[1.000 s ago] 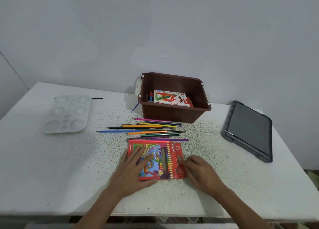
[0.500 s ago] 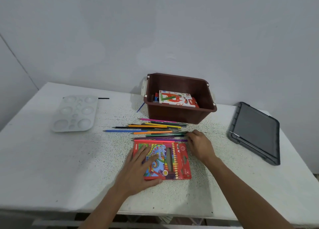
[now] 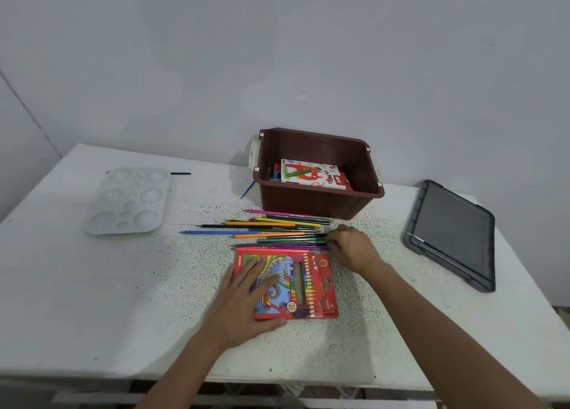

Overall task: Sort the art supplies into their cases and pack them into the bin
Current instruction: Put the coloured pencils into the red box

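A red colour-pencil case (image 3: 303, 285) lies flat on the white table. My left hand (image 3: 246, 303) rests flat on its left half with fingers spread. Just beyond the case lie several loose coloured pencils (image 3: 265, 231), tips pointing left. My right hand (image 3: 351, 248) is at their right ends, with its fingers curled against the purple and green pencils nearest the case; whether it grips any is hidden. Behind the pencils stands a brown bin (image 3: 311, 200) that holds an oil-pastel box (image 3: 311, 174).
A white paint palette (image 3: 129, 203) lies at the left, with a short black stick (image 3: 180, 173) beyond it. A blue brush (image 3: 247, 189) pokes out left of the bin. A grey bin lid (image 3: 452, 233) lies at the right. The table's front edge is near my forearms.
My right hand has left the case's right edge and moved forward to the right ends of the loose pencils. My left hand has stayed on the case.
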The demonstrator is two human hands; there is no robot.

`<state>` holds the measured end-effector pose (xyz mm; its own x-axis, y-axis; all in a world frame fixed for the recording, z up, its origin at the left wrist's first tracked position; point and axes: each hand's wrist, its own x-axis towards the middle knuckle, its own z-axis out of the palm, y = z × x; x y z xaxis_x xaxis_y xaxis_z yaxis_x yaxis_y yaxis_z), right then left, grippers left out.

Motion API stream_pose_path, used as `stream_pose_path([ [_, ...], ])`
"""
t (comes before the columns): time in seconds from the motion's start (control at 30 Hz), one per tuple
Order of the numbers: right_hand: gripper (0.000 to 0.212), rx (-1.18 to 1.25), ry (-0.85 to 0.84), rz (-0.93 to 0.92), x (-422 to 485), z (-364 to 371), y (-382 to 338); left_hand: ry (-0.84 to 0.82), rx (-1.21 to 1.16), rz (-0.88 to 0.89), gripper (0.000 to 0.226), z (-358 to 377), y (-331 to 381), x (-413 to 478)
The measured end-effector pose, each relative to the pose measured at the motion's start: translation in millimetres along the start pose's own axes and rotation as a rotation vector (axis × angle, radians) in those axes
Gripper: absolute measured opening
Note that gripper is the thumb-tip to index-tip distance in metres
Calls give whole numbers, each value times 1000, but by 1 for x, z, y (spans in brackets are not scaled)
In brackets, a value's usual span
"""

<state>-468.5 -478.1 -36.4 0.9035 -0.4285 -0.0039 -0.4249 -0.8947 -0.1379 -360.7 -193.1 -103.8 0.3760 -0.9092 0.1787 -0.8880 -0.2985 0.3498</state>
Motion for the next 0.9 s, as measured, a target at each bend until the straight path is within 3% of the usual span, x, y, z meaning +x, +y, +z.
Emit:
stream_pose_path([
  [0.13,21,17,-114,-24,9,-7,-1,7,-2,-1,86,1,0,-1],
  [0.33,14,34,-144,-14,13,-11,-4,22,10,5,82,0,1,0],
  [0.47,9,-9,-41,-13,5,-7,-2,24,9,3,81,-1,1,0],
  [0.63,29,-117,49,-40,-15,-9,19,34,-3,-5,81,-2,1,-1],
  [0.9,18,-144,241,49,-60,-23,54,29,5,-46,85,0,0,1],
])
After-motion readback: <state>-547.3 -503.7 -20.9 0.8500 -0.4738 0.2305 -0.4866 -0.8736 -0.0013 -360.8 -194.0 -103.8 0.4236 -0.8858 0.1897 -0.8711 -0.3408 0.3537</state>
